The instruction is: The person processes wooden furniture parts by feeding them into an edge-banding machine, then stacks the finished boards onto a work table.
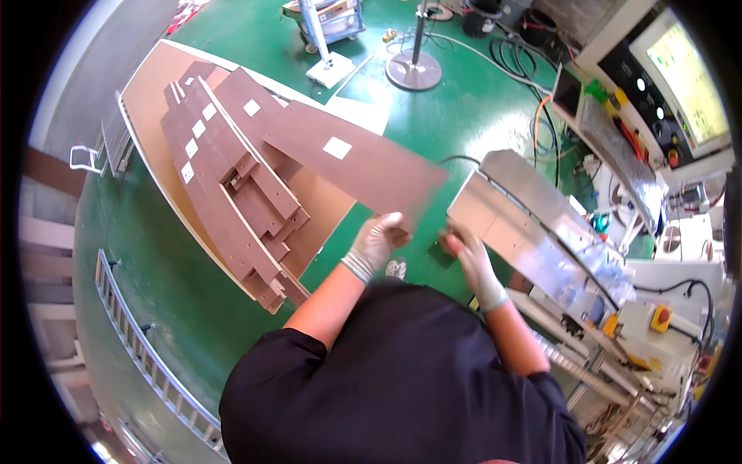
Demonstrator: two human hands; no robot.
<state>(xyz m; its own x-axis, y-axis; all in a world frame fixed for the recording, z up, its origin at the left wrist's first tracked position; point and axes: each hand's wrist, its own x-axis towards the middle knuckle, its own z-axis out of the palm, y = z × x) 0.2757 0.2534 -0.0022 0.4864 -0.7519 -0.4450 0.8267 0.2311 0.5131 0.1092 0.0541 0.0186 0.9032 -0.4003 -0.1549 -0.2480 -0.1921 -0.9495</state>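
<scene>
L hand [373,241] is closed w/ thumb on the near edge of the brown board [379,172], which runs up & left from those fingers toward the stack [247,205]; its white label [337,148] faces up. R hand [473,261] is half curled, apart from board, blurred; can't tell if it's gripping anything. Table [506,220] is just up & right of R fingers.
</scene>
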